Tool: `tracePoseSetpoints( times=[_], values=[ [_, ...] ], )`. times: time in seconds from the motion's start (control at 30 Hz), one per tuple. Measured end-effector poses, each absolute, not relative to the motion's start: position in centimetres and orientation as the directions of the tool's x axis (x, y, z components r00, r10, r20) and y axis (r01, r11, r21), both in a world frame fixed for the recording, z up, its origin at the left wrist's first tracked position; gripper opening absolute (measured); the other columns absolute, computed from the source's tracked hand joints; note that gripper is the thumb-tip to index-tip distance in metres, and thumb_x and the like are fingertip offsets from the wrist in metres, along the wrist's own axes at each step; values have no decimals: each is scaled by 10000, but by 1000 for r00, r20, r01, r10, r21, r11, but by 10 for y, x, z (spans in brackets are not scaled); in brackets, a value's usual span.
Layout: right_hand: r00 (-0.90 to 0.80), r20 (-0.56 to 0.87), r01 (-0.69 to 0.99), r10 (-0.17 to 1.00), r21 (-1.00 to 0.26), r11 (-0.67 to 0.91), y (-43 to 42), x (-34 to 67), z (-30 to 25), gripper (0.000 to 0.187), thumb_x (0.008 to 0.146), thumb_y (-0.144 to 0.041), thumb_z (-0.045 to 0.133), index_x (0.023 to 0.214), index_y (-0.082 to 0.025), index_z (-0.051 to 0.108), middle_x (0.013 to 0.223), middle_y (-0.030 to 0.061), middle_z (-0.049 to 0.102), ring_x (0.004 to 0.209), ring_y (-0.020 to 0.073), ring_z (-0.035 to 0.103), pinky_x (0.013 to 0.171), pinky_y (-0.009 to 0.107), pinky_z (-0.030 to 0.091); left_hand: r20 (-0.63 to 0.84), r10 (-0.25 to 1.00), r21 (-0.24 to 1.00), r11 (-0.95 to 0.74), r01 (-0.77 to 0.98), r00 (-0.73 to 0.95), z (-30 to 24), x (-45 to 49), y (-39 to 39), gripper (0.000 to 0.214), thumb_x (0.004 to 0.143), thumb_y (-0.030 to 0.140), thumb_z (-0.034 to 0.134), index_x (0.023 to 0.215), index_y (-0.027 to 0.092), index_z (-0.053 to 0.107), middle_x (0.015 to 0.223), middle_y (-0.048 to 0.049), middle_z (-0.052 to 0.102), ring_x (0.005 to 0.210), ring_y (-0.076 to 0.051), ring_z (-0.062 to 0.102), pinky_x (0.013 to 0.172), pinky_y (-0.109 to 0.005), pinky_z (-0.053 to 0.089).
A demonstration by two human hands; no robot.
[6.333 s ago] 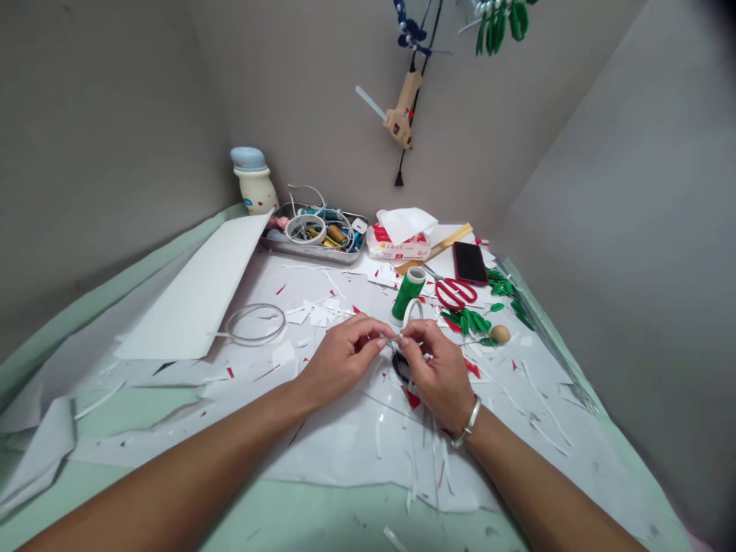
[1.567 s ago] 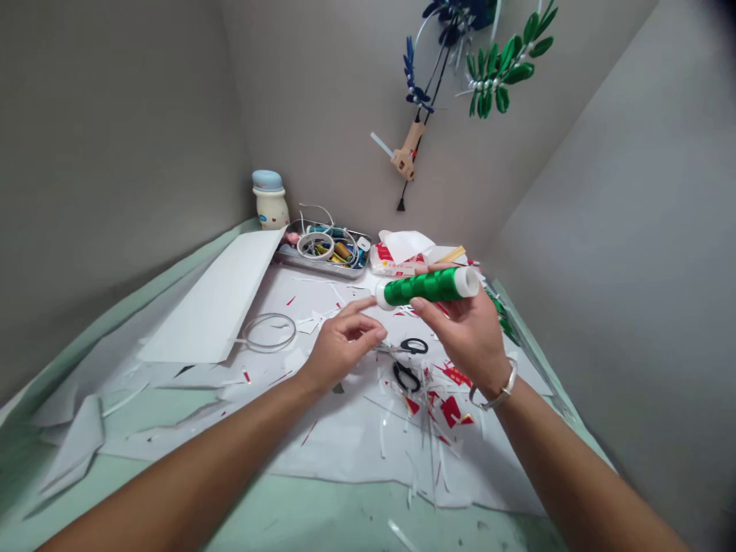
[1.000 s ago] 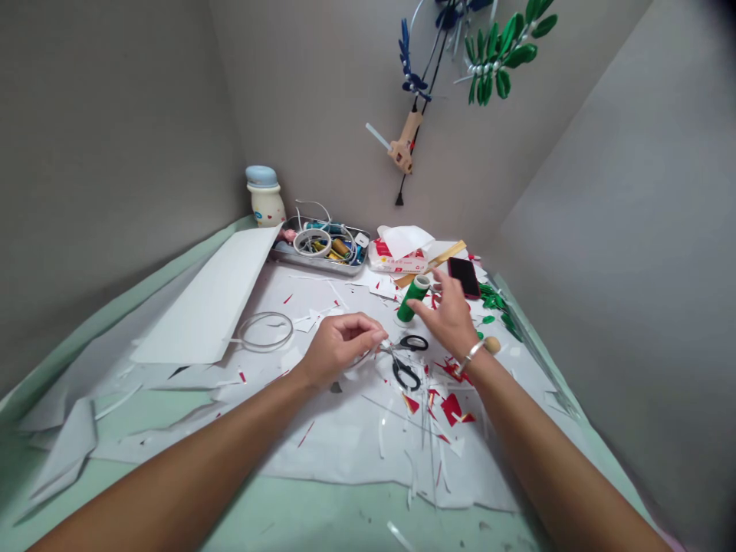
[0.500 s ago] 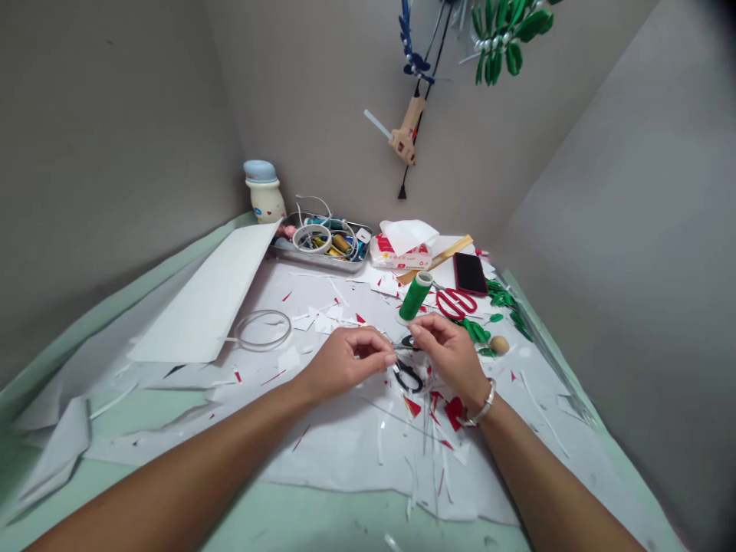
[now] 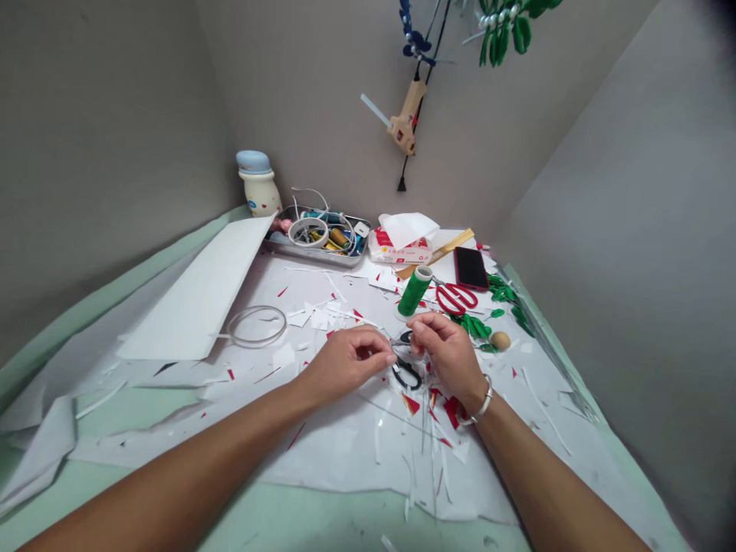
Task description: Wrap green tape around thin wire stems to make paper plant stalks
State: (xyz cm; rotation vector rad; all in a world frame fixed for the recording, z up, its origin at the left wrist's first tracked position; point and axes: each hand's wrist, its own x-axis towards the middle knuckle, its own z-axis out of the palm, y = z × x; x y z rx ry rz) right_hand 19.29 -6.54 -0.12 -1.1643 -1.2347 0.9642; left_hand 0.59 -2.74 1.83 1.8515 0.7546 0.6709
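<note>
My left hand (image 5: 348, 360) is closed in a pinch above the middle of the table; what lies between thumb and forefinger is too fine to make out. Just right of it, my right hand (image 5: 448, 349) pinches too, with its fingertips near the foot of a green thread spool (image 5: 415, 291). Whether a thread runs between the hands cannot be seen clearly. Under and between the hands lie black-handled scissors (image 5: 407, 374), partly covered. Red-handled scissors (image 5: 457, 299) rest behind my right hand, and green leaf-shaped pieces (image 5: 474, 326) and a round wooden bead (image 5: 500, 340) sit beside it.
Paper scraps (image 5: 322, 316) litter the white sheet. At the back stand a metal tray (image 5: 322, 257) of spools, a tissue pack (image 5: 399, 247), a phone (image 5: 470, 268) and a jar (image 5: 258, 188). A glue gun (image 5: 407, 123) hangs on the wall. White board (image 5: 195, 295) and coiled wire (image 5: 257, 328) lie left.
The view has shifted slightly, so the tray, jar and glue gun sit a little higher and further left. Both hands keep nearly the same pinched pose.
</note>
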Motion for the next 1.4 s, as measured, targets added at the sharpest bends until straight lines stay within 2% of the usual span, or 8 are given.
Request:
tracePoseSetpoints(
  times=[0.2, 0.33, 0.53, 0.8, 1.07, 1.4],
  values=[
    [64, 166, -28, 984, -985, 168, -66, 193, -5, 192, 831, -385, 601, 870, -200, 631, 605, -20, 577, 579, 126, 505, 610, 272, 428, 181, 750, 900, -387, 199, 637, 14, 7, -26, 136, 805, 289, 597, 767, 196, 690, 948, -48, 606, 882, -166, 568, 804, -314, 439],
    [50, 183, -60, 982, -981, 186, -67, 192, -5, 176, 837, -367, 599, 894, -204, 632, 626, -15, 598, 597, 131, 535, 623, 279, 441, 156, 753, 888, -390, 244, 639, 14, 7, -27, 169, 824, 306, 574, 795, 185, 688, 869, -39, 585, 815, -156, 550, 759, -298, 428],
    [78, 193, -131, 978, -971, 202, -66, 191, -6, 138, 840, -332, 605, 900, -211, 631, 656, -17, 602, 619, 127, 558, 639, 279, 453, 147, 740, 868, -415, 273, 657, 13, 8, -27, 198, 851, 309, 529, 835, 178, 676, 866, -36, 597, 776, -146, 534, 707, -276, 402],
    [18, 171, -201, 985, -964, 171, -67, 191, -3, 132, 823, -314, 612, 911, -217, 626, 638, -24, 602, 611, 128, 563, 627, 272, 450, 124, 759, 866, -397, 304, 640, 8, 8, -24, 163, 800, 262, 568, 891, 179, 675, 878, -36, 588, 717, -129, 514, 668, -265, 399],
    [-29, 121, -171, 992, -979, 115, -68, 192, -3, 133, 792, -285, 617, 900, -209, 631, 617, -28, 597, 566, 125, 548, 593, 269, 433, 99, 781, 897, -338, 284, 617, 9, 8, -24, 154, 777, 245, 577, 870, 173, 677, 867, -33, 579, 659, -109, 490, 632, -256, 398],
    [-3, 101, -128, 995, -987, 100, -68, 194, -5, 113, 767, -241, 596, 866, -202, 634, 591, -33, 577, 542, 120, 529, 559, 257, 416, 90, 783, 910, -315, 268, 615, 10, 8, -24, 181, 778, 213, 544, 886, 170, 683, 918, -52, 589, 749, -143, 544, 686, -277, 424]
  ],
)
